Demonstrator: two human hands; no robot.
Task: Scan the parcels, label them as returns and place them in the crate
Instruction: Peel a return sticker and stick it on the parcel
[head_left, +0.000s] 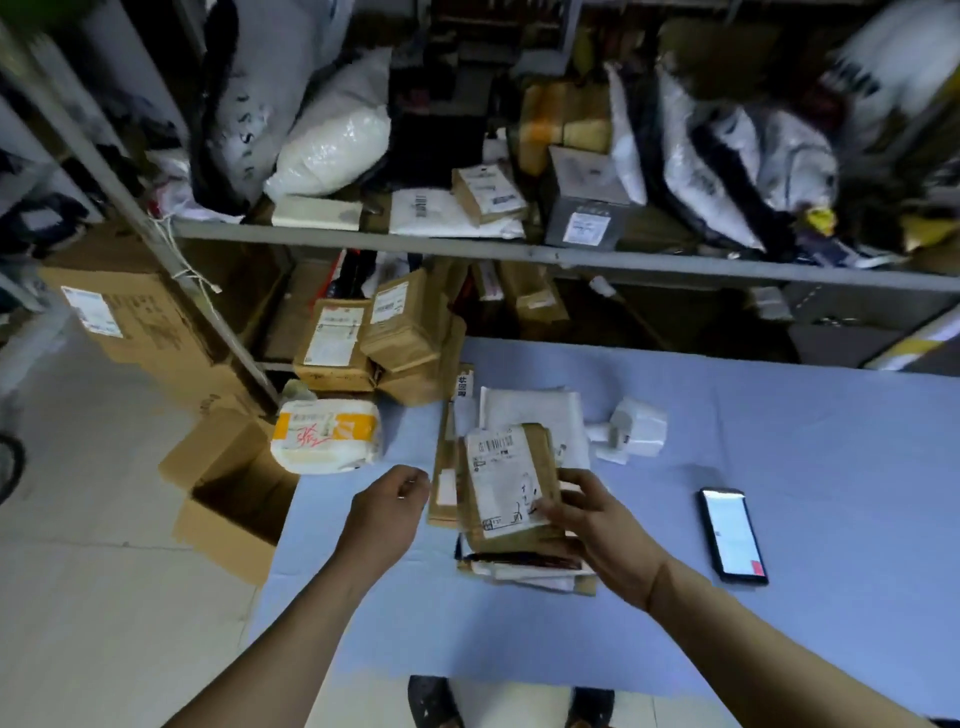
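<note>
Gripping the near right corner of a brown parcel (511, 486) with a white label, the right hand (602, 530) has thumb and fingers closed on it, the parcel topping a stack of parcels (524, 566) on the blue table (779, 441). The left hand (387, 512) hovers just left of the stack, fingers loosely curled — holding nothing visible. A phone (733, 535) lies screen-up to the right, well apart. An open cardboard crate (234, 493) sits on the floor off the table's left edge — beside a white and yellow package (326, 435).
</note>
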